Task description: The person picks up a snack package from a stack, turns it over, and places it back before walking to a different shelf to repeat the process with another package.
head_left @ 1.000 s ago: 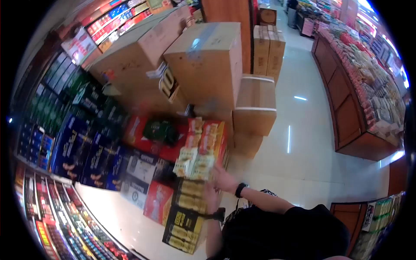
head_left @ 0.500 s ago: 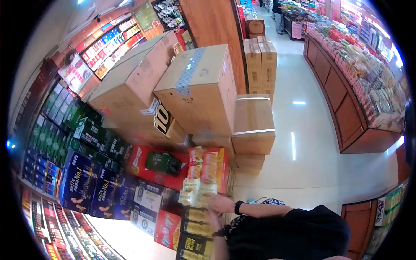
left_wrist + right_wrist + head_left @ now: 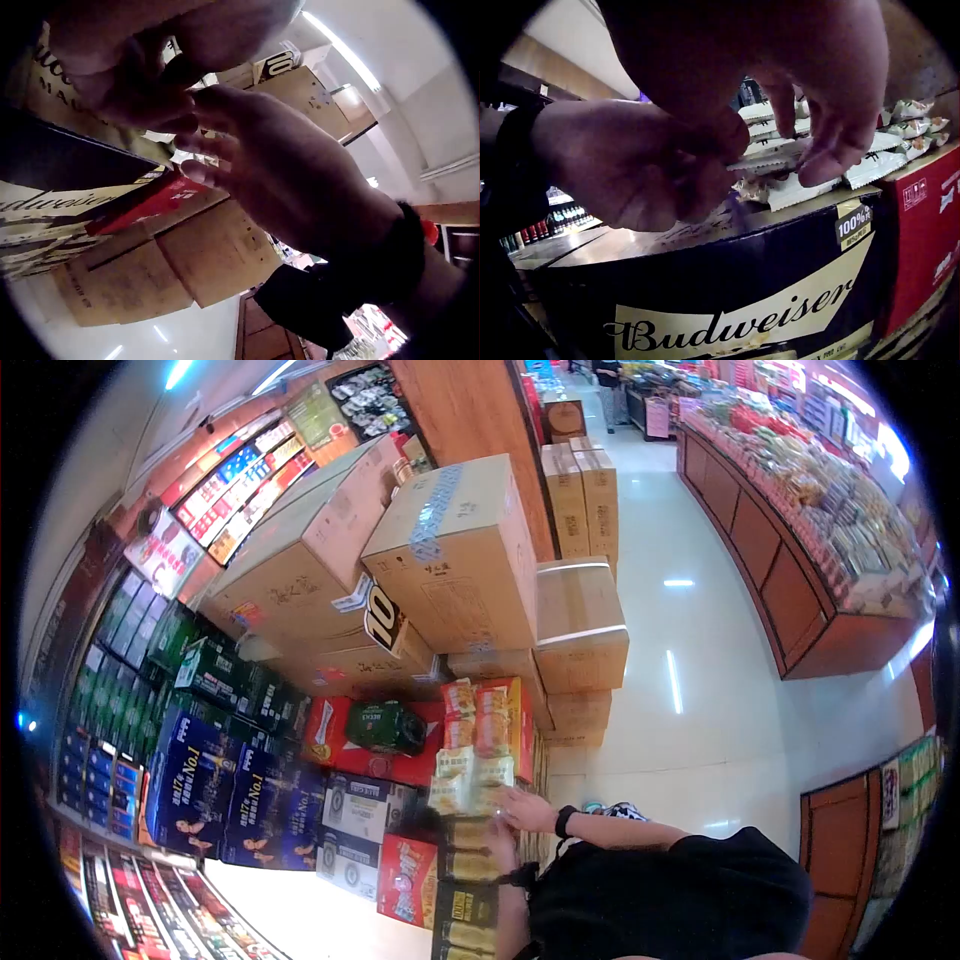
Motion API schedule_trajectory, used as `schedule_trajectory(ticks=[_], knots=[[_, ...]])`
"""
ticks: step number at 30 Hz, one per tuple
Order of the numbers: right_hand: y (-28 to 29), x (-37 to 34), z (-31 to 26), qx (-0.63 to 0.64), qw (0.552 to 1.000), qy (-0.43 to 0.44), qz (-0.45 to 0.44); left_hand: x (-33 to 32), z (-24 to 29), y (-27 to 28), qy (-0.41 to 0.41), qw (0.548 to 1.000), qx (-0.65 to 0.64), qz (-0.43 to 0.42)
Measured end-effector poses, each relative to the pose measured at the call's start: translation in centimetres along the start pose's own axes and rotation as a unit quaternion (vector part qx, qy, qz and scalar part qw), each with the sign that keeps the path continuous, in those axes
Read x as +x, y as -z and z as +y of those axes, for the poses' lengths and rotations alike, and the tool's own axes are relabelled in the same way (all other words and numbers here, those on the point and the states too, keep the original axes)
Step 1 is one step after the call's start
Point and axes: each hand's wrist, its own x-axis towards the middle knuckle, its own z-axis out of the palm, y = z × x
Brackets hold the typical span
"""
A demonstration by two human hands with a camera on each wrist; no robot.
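White snack packets (image 3: 455, 790) lie in overlapping rows on boxes at the front of the display. My right hand (image 3: 527, 810) is over their near edge. In the right wrist view, its fingers (image 3: 821, 166) reach down onto the packets, spread a little apart. Close beside it, my left hand (image 3: 630, 169) is over the black-and-gold Budweiser box (image 3: 742, 300), fingers bent inward. What lies within those fingers is hidden, and I cannot tell if they grip anything. The left wrist view has the right hand (image 3: 285, 157) crossing just in front of the left hand (image 3: 135, 60).
Orange-red snack packets (image 3: 492, 725) lie farther along the red box. A green multipack (image 3: 385, 727) stands beside them. Large cartons (image 3: 450, 580) rise behind, with a "10" sign (image 3: 380, 618) among them. Blue cases (image 3: 190, 785) stand left. A wooden produce counter (image 3: 760, 550) flanks the aisle.
The head view has shifted and steadied. Both hands stay close together at the white packets, with only slight shifts of the fingers.
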Motion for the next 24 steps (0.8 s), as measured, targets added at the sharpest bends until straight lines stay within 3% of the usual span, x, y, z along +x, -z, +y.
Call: schedule_trajectory(ticks=[1, 3, 5, 7, 9, 10, 12, 15, 16, 17, 19, 20, 21, 23, 24], knots=[[-0.3, -0.4, -0.2, 0.013, 1.0, -0.01, 0.001, -0.6, 1.2, -0.2, -0.042, 0.998, 0.052, -0.014], [-0.4, -1.9, -0.9, -0.012, 0.999, 0.002, 0.047, -2.5, 2.8, 0.1, -0.017, 0.995, 0.101, -0.019], [0.2, -3.4, -1.3, 0.042, 0.992, -0.119, -0.006, -3.7, 3.1, -0.1, 0.079, 0.99, 0.092, -0.067], [-0.3, -5.5, -0.2, 0.066, 0.991, -0.112, -0.01, -5.5, 3.1, -0.7, 0.067, 0.991, 0.069, -0.094], [-1.3, -7.9, 0.5, 0.152, 0.969, -0.187, 0.058, -7.6, 3.0, -1.3, -0.16, 0.96, 0.211, -0.096], [0.0, -9.4, -0.9, 0.213, 0.952, -0.203, 0.088, -8.9, 4.1, -1.6, -0.152, 0.96, 0.208, -0.108], [3.0, -12.1, -3.3, 0.195, 0.946, -0.251, 0.068, -11.6, 6.6, -3.0, -0.105, 0.943, 0.223, -0.225], [3.2, -16.9, -2.7, 0.225, 0.93, -0.286, 0.061, -14.4, 4.9, -4.6, -0.146, 0.929, 0.168, -0.294], [3.1, -18.5, -2.3, 0.19, 0.935, -0.29, 0.081, -15.0, 4.1, -4.9, -0.071, 0.925, 0.175, -0.33], [3.2, -20.2, -1.9, 0.154, 0.939, -0.292, 0.101, -15.8, 3.5, -5.6, -0.07, 0.921, 0.172, -0.341], [4.7, -23.3, -2.2, 0.165, 0.93, -0.301, 0.133, -17.4, 4.2, -7.4, -0.208, 0.893, 0.208, -0.342], [5.4, -24.7, -2.5, 0.181, 0.923, -0.302, 0.156, -16.9, 2.7, -7.4, -0.309, 0.82, 0.305, -0.372], [6.1, -26.1, -2.8, 0.18, 0.921, -0.302, 0.168, -17.3, 2.8, -8.1, -0.316, 0.815, 0.305, -0.38], [7.8, -28.7, -4.2, 0.265, 0.887, -0.313, 0.212, -18.8, 3.9, -9.7, -0.418, 0.772, 0.256, -0.404], [9.2, -29.6, -5.7, 0.267, 0.881, -0.316, 0.229, -20.2, 6.3, -10.6, -0.387, 0.775, 0.222, -0.447]])
